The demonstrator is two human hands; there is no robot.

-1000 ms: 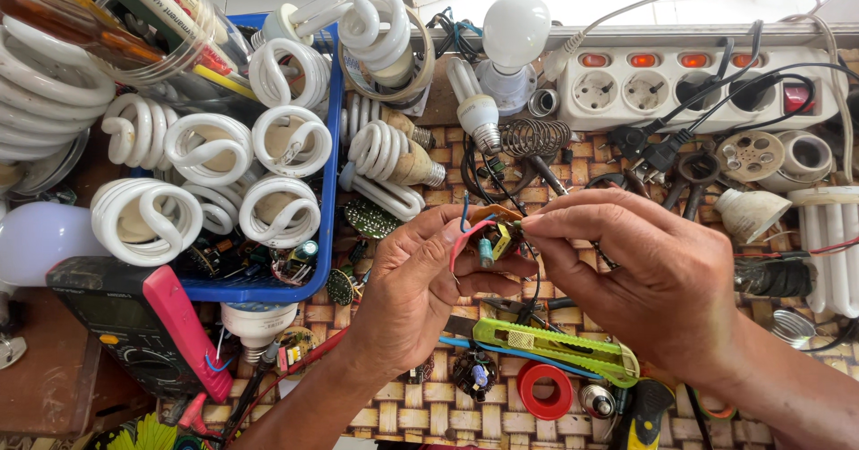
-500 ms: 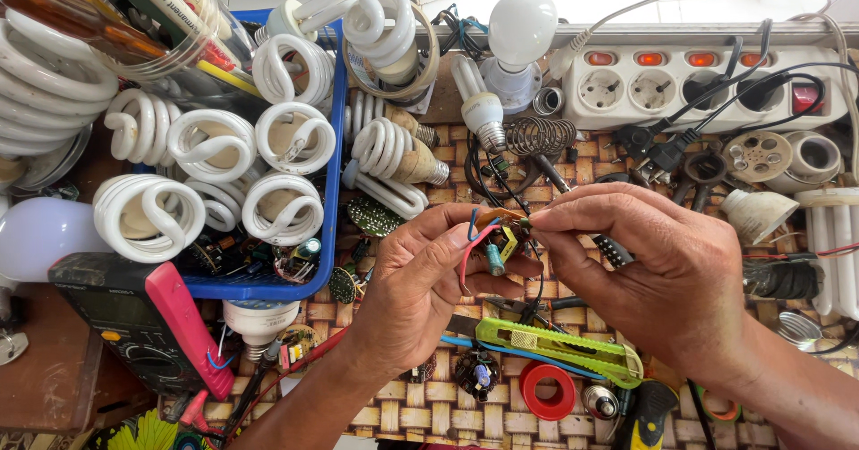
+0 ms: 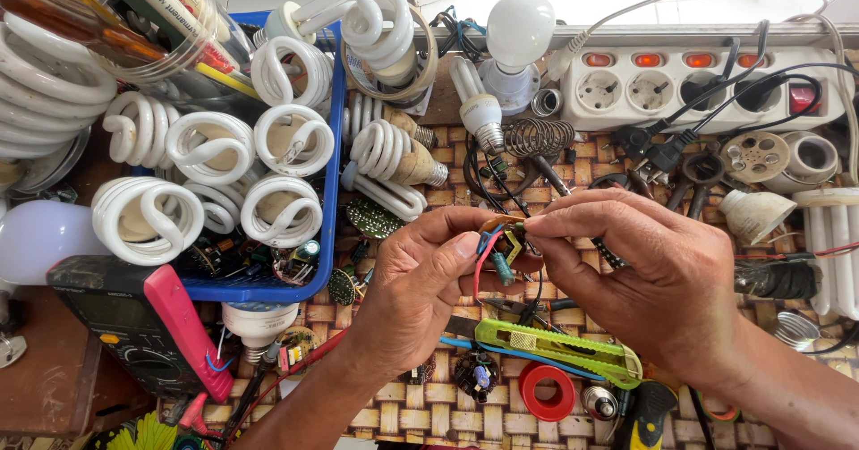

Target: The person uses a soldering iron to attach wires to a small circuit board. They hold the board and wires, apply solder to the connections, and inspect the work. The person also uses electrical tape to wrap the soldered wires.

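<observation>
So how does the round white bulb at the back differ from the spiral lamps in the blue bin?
The round bulb has a smooth globe; the spiral lamps are coiled white tubes. The round bulb stands upright on the bench beside the power strip; the spiral lamps lie packed together in the blue bin, mostly coil-up. The round bulb is alone; the spiral lamps are many. Both are white, and neither hand touches them.

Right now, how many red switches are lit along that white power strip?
4: three orange-red ones in a row at its top edge, and a larger red one at its right end. Cables may hide others.
</observation>
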